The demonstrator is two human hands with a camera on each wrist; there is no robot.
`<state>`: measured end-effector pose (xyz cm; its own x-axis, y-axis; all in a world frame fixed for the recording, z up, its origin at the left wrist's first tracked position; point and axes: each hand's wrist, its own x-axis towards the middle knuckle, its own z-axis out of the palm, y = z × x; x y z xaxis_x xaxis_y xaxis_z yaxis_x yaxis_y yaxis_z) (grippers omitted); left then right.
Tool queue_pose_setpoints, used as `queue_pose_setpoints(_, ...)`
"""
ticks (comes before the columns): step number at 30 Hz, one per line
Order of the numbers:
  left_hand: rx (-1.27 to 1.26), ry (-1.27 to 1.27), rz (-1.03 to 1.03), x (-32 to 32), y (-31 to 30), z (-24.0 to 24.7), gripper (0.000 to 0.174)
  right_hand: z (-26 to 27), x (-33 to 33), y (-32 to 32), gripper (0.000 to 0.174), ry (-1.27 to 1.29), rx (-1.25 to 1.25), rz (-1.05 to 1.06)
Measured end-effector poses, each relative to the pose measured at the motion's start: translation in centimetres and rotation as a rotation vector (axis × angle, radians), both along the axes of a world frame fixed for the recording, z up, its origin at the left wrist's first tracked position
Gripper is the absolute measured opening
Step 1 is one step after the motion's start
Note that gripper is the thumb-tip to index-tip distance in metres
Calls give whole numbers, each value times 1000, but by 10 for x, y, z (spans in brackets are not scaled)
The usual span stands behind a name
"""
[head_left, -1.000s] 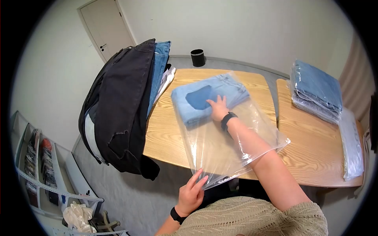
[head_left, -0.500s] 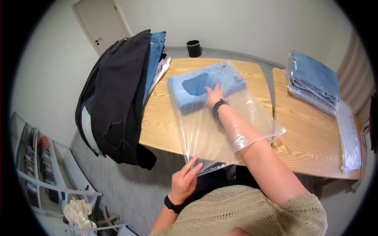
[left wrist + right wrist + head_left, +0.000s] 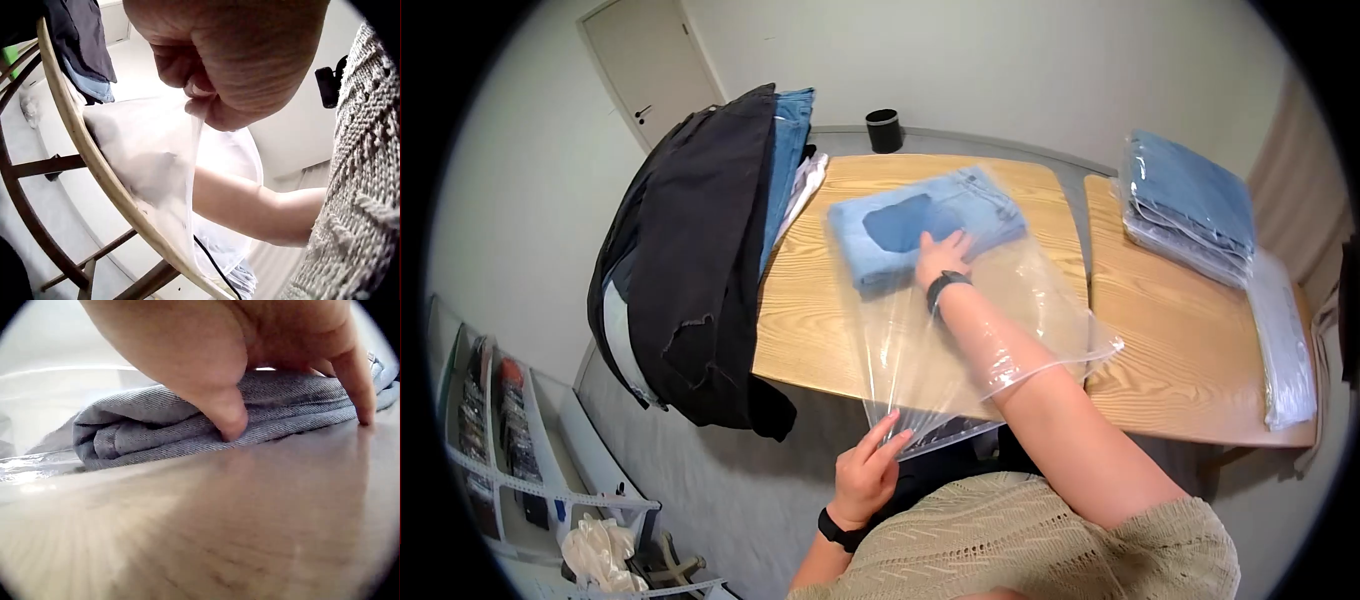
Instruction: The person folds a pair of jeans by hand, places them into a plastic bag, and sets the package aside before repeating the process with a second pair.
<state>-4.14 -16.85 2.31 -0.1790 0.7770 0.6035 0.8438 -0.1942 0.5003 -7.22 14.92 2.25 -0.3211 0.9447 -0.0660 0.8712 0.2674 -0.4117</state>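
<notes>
Folded light-blue jeans [image 3: 870,250] with a darker patch lie inside a clear plastic bag [image 3: 1040,290] on the wooden table. The right hand [image 3: 943,258] reaches inside the bag at the near edge of the jeans. In the right wrist view, its spread fingers touch the side of the folded denim [image 3: 156,428] and the bag's lower layer. At the table's front edge, the left hand [image 3: 866,478] pinches the bag's open edge; the left wrist view shows thumb and finger of the left hand [image 3: 231,62] closed on the film [image 3: 162,144].
Dark jeans [image 3: 690,250] and other garments are piled at the table's left. On the right table [image 3: 1170,370] sit bagged jeans [image 3: 1190,195] and a stack of clear bags [image 3: 1282,350]. A black bin [image 3: 884,132] stands behind, and a shelf unit [image 3: 550,420] at lower left.
The right hand has drawn back slightly from the patch toward the near edge of the jeans. The left hand keeps its pinch on the bag's edge. The head view has shifted a little.
</notes>
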Motion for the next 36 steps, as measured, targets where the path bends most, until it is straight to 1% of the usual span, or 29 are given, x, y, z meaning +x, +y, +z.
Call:
queue_pose_setpoints(1,-3,-3,-16,0,-1,1,50,1,3,0,57,-8,9,12)
queue_pose_setpoints(2,-17,-17,2,0,-2,2,50,-2,12,-5,57,-11,8,-3)
queue_pose_setpoints(4,-25,-29,12,-6,-3,0,49,-11,34,-28,60,206,214,179)
queue_pose_setpoints(5,-27,-52,36,-9,-7,-5,49,-17,53,-40,58,292,284,314)
queue_pose_setpoints(6,-38,-80,60,-12,-12,-9,48,14,89,-71,52,295,184,493)
queue_pose_setpoints(7,-30,-75,63,-15,-15,-9,49,-4,129,-80,48,268,383,850)
queue_pose_setpoints(8,-42,-94,38,-21,-19,-12,51,-9,155,-96,42,482,201,965)
queue_pose_setpoints(10,9,-260,-23,-30,-26,-9,51,65,223,-124,33,425,-534,1275)
queue_pose_setpoints(12,47,-342,20,-40,-27,-8,50,81,274,-104,27,418,-891,1186)
queue_pose_setpoints(13,58,-408,108,-43,-25,-13,46,74,309,-92,26,642,-893,829)
queue_pose_setpoints(14,34,-462,177,-50,-22,-21,33,64,332,-84,25,844,-867,459)
queue_pose_setpoints(16,-142,-728,239,-53,-12,-17,23,50,326,-58,20,912,-259,1)
queue_pose_setpoints(17,-281,-849,234,-55,-5,-17,25,28,330,-49,20,914,-260,-7)
queue_pose_setpoints(18,-418,-962,229,-56,1,-20,28,3,339,-38,20,784,-167,-37)
queue_pose_setpoints(19,-413,-1032,201,-57,5,-30,31,-3,338,-33,21,650,-76,-58)
queue_pose_setpoints(20,-410,-1028,206,-59,5,-33,31,-3,343,-28,21,655,-78,-53)
queue_pose_setpoints(22,-559,-887,81,-59,9,-25,30,11,346,-31,22,404,-480,-82)
queue_pose_setpoints(23,-539,-918,85,-50,12,-15,31,12,351,-31,22,403,-489,-76)
queue_pose_setpoints(24,-542,-919,95,-49,12,-11,31,12,358,-31,22,464,-572,-67)
queue_pose_setpoints(25,-500,-999,114,-49,11,-8,30,13,363,-32,23,525,-655,-59)
queue_pose_setpoints(26,-459,-1079,132,-48,10,-4,30,14,367,-35,23,524,-664,-57)
queue_pose_setpoints(27,-428,-1105,141,-46,9,6,29,19,372,-41,23,621,-643,-56)
queue_pose_setpoints(28,-380,-1092,84,-47,4,10,27,23,376,-46,23,716,-621,-56)
queue_pose_setpoints(29,-357,-1133,68,-44,1,17,28,24,386,-50,20,796,-635,-54)
queue_pose_setpoints(30,-334,-1173,51,-42,-3,24,28,32,391,-58,20,793,-643,-55)
queue_pose_setpoints(32,-313,-1241,26,-39,-15,38,30,47,402,-75,19,1034,-619,-49)
queue_pose_setpoints(33,-276,-1255,-18,-35,-21,44,30,44,419,-74,19,1096,-659,68)
queue_pose_setpoints(34,-238,-1268,-61,-33,-28,49,30,46,423,-84,19,1093,-669,66)
queue_pose_setpoints(36,-262,-1248,-42,-36,-44,49,33,53,431,-109,21,1345,-439,33)
